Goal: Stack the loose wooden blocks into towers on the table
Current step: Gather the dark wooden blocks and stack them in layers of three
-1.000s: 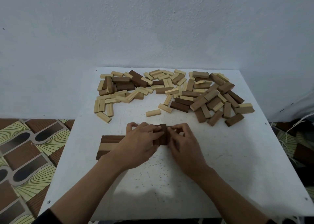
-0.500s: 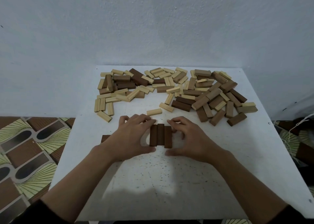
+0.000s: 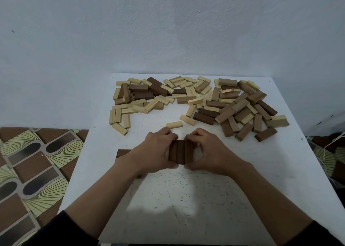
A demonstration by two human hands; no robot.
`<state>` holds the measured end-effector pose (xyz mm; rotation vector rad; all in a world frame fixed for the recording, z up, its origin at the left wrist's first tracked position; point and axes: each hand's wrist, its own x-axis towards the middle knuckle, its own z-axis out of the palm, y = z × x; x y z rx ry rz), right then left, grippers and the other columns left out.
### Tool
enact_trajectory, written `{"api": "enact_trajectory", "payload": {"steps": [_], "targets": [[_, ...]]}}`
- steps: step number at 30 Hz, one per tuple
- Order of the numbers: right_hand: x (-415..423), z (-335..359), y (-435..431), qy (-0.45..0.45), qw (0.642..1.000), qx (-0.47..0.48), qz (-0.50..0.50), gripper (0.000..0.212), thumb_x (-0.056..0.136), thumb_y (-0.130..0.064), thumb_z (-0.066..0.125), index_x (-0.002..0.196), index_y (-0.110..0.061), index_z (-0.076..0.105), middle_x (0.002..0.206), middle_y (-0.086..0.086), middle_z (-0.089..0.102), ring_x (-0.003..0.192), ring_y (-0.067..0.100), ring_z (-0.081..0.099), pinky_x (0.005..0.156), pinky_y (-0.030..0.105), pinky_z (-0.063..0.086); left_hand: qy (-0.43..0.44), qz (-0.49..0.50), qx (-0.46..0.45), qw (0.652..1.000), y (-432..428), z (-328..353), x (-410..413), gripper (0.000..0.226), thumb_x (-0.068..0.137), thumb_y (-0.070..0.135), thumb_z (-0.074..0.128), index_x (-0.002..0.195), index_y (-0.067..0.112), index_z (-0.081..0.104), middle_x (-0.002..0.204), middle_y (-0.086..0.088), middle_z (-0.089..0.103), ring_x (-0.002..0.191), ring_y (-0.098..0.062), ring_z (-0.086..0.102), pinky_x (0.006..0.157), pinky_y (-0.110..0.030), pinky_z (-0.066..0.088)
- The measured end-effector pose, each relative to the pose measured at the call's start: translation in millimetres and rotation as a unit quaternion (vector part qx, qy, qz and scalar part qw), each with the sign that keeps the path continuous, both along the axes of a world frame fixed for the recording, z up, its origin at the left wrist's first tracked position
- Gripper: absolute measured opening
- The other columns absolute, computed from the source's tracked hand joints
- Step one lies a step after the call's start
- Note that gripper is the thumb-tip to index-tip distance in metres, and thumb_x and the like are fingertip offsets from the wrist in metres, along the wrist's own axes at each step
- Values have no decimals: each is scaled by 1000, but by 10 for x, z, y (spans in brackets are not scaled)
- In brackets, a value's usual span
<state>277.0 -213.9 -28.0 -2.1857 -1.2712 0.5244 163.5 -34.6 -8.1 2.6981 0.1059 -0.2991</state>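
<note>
Gripping from both sides: left hand point(image 3: 155, 152) and right hand point(image 3: 212, 153) curl round a row of three dark blocks point(image 3: 180, 151), with fingers over the far ends and thumbs at the near ends. The blocks lie side by side, long faces touching, pointing away from the person, over the middle of the white table point(image 3: 205, 204). The hands hide the row's sides, so I cannot tell whether it rests on the surface.

A loose pile point(image 3: 196, 100) of light and dark blocks sprawls across the far half of the table, apart from the hands. One light block point(image 3: 174, 124) lies alone just beyond the fingertips. The edge of another dark block point(image 3: 123, 152) shows beside the left wrist, mostly hidden. A patterned floor point(image 3: 31, 161) lies to the left of the table.
</note>
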Motion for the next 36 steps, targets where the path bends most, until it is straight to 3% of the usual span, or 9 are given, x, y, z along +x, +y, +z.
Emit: {"api": "enact_trajectory", "payload": {"steps": [7,11,18,27,36], "targets": [[-1,-24,-47,1,1000,9,8,75,68,-41,89,134,-18,63,114,-9,48,98,6,49,81,9,37,-4,1,-38,999,36,-10,23,71,70,48,87,130,22,59,117,5,46,104,-15,48,98,-33,41],[-28,-26,-43,-4,1000,12,1,74,67,-43,88,132,-18,63,115,-8,48,101,9,49,88,23,44,-15,-6,-33,999,30,-5,10,68,72,48,86,128,21,61,115,3,48,103,-16,49,97,-34,41],[-73,-9,-14,-5,1000,24,-2,60,67,-42,86,119,-18,69,108,-6,48,96,11,50,84,33,50,-6,-16,-26,1000,33,32,72,68,66,48,89,122,19,63,111,2,51,99,-16,50,94,-35,45],[-24,9,-61,5,1000,0,-6,86,64,-53,88,138,-20,59,119,-12,46,106,4,46,91,21,42,29,-29,-25,999,102,131,108,79,67,50,90,133,21,58,122,3,53,110,-14,50,98,-35,45],[-67,-57,-29,18,999,33,-19,68,65,-42,88,126,-18,66,106,-8,44,95,9,48,80,20,44,-17,-9,-47,999,77,3,84,67,60,52,87,117,28,64,108,9,51,98,-11,50,90,-34,49]]}}
